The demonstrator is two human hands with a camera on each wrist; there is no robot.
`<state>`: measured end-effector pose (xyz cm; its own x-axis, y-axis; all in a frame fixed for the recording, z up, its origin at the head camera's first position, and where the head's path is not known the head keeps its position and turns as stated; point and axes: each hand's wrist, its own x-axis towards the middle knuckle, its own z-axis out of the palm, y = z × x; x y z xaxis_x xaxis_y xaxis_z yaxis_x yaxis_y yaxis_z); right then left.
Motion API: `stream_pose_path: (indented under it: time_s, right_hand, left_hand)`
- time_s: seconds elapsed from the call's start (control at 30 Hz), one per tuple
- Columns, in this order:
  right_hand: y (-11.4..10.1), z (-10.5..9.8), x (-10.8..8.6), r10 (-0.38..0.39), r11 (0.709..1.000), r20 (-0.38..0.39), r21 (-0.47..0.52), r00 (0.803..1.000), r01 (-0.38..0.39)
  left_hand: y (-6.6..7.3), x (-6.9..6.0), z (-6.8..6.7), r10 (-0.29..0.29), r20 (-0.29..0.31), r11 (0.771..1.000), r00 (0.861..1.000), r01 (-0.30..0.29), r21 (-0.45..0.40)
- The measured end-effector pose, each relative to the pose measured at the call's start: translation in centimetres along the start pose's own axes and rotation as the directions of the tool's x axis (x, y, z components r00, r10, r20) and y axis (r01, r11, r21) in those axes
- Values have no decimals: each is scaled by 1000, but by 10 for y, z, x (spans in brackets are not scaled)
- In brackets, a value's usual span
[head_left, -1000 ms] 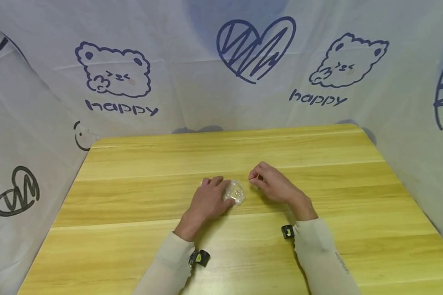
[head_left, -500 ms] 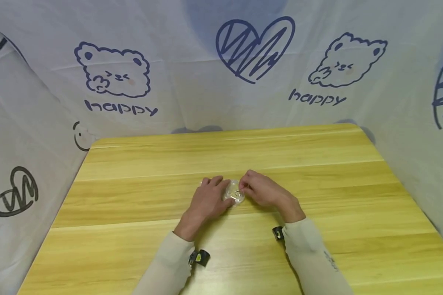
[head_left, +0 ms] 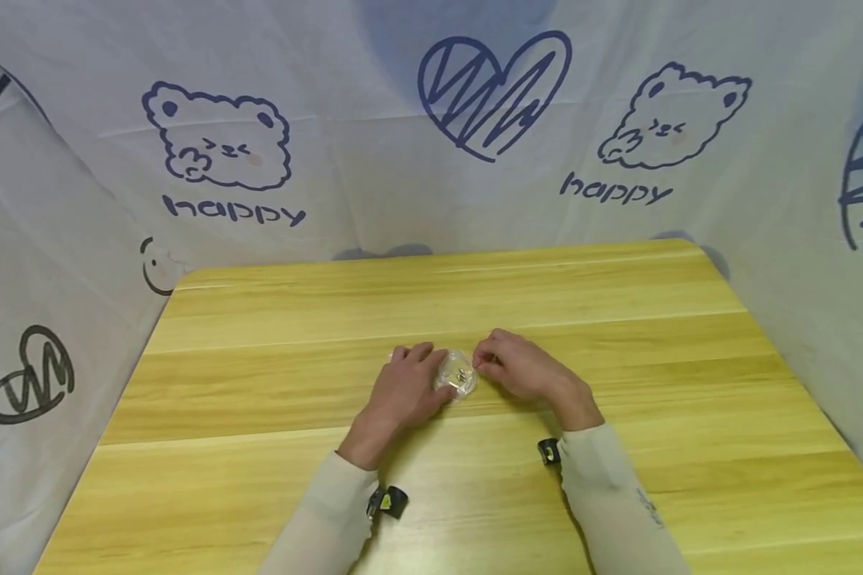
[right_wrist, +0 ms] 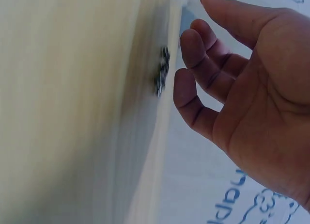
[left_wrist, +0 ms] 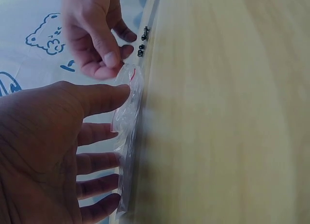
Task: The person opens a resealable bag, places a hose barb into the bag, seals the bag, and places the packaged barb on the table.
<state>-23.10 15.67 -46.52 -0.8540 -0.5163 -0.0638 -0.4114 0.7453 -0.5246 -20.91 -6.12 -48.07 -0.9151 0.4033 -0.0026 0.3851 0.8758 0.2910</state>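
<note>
White printed cloth (head_left: 374, 184) walls in the yellow wood-grain table (head_left: 662, 479), where I see the clear plastic bag (head_left: 451, 368) lying. The left hand (head_left: 407, 390) touches it, fingers extended; whether the right hand (head_left: 523, 367), just beside it, pinches anything, I cannot tell.

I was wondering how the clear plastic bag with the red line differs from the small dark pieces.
The clear plastic bag is see-through, while the small dark pieces look nearly black. The bag is much larger than any of the pieces. The left hand touches the bag, but not those pieces. Both are close to the right hand.
</note>
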Motion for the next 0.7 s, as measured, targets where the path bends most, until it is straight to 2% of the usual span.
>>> stream_pose_path:
  time_s: [0.2, 0.37, 0.7]
  right_hand:
    - [16, -14, -10, 75, 996, -26, 41, 997, -74]
    - [31, -23, -18, 100, 993, -32, 61, 995, -97]
    - [44, -22, -25, 123, 991, 20, 43, 992, -124]
  left_hand:
    - [0, 0, -1, -3, -6, 1000, 1000, 3, -16]
    - [1, 0, -2, -9, 0, 1000, 1000, 9, -21]
    - [1, -1, -2, -6, 8, 1000, 1000, 6, -22]
